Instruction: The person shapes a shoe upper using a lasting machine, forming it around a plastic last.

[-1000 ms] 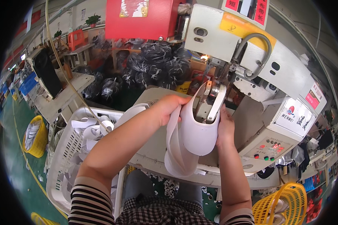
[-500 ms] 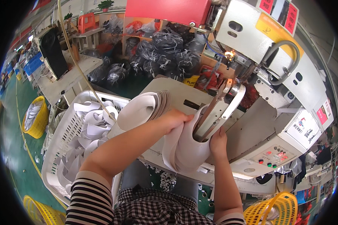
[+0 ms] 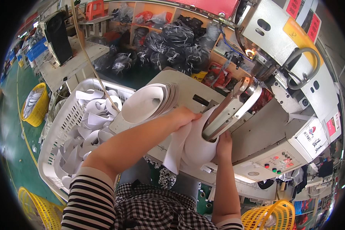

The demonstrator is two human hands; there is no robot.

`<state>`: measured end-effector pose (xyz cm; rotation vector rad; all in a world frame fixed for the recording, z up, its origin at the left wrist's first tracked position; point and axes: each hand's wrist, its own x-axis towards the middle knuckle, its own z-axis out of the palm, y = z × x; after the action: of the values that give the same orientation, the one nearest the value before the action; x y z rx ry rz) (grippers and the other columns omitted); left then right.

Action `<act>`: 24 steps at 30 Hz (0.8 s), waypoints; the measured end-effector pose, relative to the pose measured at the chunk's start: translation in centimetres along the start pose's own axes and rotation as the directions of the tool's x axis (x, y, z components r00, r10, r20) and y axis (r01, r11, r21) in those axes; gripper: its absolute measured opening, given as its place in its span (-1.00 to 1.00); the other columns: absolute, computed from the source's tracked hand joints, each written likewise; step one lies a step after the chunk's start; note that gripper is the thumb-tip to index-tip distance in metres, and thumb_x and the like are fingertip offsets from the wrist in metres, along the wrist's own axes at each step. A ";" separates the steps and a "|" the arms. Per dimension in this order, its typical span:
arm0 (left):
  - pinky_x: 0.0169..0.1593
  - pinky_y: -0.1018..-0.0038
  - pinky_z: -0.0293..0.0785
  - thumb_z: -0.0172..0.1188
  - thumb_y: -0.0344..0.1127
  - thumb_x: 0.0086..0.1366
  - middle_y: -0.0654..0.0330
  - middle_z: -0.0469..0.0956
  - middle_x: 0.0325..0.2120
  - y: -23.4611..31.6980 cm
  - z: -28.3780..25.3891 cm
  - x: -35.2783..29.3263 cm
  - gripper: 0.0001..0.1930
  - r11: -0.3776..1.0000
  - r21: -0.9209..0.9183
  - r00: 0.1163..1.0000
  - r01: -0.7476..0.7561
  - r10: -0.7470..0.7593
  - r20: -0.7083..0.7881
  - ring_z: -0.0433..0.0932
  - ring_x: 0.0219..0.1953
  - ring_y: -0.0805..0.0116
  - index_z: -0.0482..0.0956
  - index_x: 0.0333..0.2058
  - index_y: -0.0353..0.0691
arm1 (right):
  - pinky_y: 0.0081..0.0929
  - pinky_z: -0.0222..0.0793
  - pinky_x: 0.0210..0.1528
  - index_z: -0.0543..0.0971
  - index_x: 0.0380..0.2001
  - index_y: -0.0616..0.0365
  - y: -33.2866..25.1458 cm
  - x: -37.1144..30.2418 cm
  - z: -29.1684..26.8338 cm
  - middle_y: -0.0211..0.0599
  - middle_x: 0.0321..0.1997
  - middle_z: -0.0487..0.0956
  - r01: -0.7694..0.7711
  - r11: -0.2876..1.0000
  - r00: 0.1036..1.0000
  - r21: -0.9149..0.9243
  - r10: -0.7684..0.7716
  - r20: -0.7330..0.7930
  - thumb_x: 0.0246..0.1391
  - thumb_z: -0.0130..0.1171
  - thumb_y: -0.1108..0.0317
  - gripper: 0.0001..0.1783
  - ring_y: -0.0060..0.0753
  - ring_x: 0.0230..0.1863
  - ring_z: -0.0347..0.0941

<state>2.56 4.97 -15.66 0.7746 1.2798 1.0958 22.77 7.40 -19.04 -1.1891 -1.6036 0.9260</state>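
Note:
A white curved sheet [image 3: 198,151], bent into a loop, hangs around the lower end of the machine's metal arm [image 3: 234,111]. My left hand [image 3: 183,117] is closed on the sheet's upper left edge, beside a loose flap that hangs down. At the loop's right side, my right hand [image 3: 224,145] grips the edge, its fingertips partly hidden behind the sheet and the arm. To the left of my left hand, a nested stack of white curved sheets [image 3: 142,103] lies on the machine table [image 3: 176,78].
A white plastic basket [image 3: 46,161] full of loose white pieces stands at left. The machine head [image 3: 274,34] overhangs at upper right, above a control panel [image 3: 283,163]. Yellow baskets [image 3: 36,109] stand at far left and by the lower corners. Black bags [image 3: 172,42] are piled behind.
The whole view has shifted slightly. Both hands keep hold of the sheet around the arm, and its loose left flap now hangs more apart from the loop.

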 end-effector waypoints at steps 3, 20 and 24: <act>-0.29 0.46 0.41 0.16 -0.20 0.11 0.10 0.51 -0.40 -0.8 -1.1 -1.9 -0.70 0.997 0.073 1.000 0.021 -0.021 -0.012 0.51 -0.34 0.32 0.50 -0.32 -0.35 | -0.29 0.26 -0.16 0.43 -0.23 0.29 -0.7 -2.7 -0.7 0.05 -0.28 0.49 -0.011 0.960 0.998 -0.279 -0.005 -0.055 0.13 -0.16 0.17 -0.63 -0.02 -0.22 0.42; -0.41 0.43 0.41 -0.06 -0.26 0.21 0.20 0.41 -0.50 -4.1 -3.7 -12.6 -0.81 0.744 -0.625 0.955 0.237 -0.060 0.291 0.43 -0.48 0.34 0.43 -0.35 -0.26 | -0.38 0.33 -0.16 0.47 -0.40 -0.03 -11.4 -12.1 3.4 -0.45 -0.22 0.44 0.975 0.102 0.009 0.199 -0.907 0.420 -0.21 0.17 0.30 -0.80 -0.40 -0.21 0.37; -0.18 0.43 0.35 -0.03 -0.19 0.22 0.19 0.43 -0.37 -2.3 -1.0 -13.4 -0.75 0.895 -0.445 0.993 0.036 0.017 0.116 0.42 -0.29 0.35 0.43 -0.30 -0.26 | -0.40 0.35 -0.14 0.48 -0.38 0.03 -9.5 -10.6 1.6 -0.37 -0.28 0.47 0.901 0.291 0.093 0.322 -0.853 0.514 -0.13 0.09 0.33 -0.83 -0.33 -0.24 0.41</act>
<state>2.78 -8.47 -13.32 0.4734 0.8813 1.2575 19.85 -5.34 -13.16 0.3456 -2.4122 0.3553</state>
